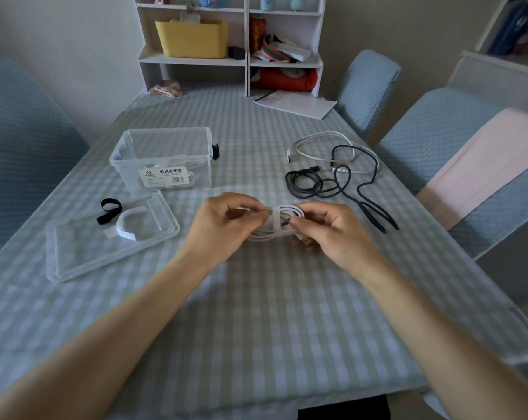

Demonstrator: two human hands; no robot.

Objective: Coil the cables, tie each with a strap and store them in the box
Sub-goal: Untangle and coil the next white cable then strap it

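White coil being strapped above the near middle of the table.

The coiled white cable (282,221) is pinched by the left hand (223,225) and right hand (332,230); the white strap (277,223) is best pulled snug and pressed flat before the clear box (162,162), far left, is reached.

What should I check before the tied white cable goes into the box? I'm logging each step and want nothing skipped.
1. White strap wrapped round the coiled white cable: ok.
2. Strap end fastened: cannot tell.
3. Left hand and right hand both grip the coil: ok.
4. Clear plastic storage box open, its clear lid lying on the table: ok.
5. Loose black cable and loose white cable coiled and tied: not ok.
6. Spare black strap and spare white strap on the lid: ok.
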